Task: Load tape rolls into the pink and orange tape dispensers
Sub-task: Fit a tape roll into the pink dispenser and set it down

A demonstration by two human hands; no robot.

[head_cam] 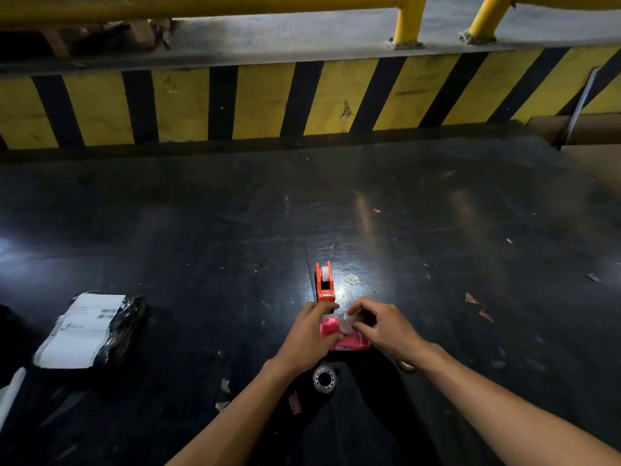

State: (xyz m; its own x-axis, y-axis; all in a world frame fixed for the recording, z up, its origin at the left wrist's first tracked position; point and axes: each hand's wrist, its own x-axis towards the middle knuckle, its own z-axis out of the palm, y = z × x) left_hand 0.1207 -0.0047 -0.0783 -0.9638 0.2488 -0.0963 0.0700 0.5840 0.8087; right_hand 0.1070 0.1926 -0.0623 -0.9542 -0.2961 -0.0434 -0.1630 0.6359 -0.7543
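A dark, scuffed table fills most of the view, and its near edge is cut off by the frame. A wrapped parcel with white labels is seen at the left; the print's too small to read. The pink dispenser is mostly hidden by both hands. It's gripped by the left hand, fingers curled round its side. A clear tape roll is pinched by the right hand over it, hard to make out. The orange dispenser is stood just behind, roll loaded. A spare tape roll is left lying between the forearms.
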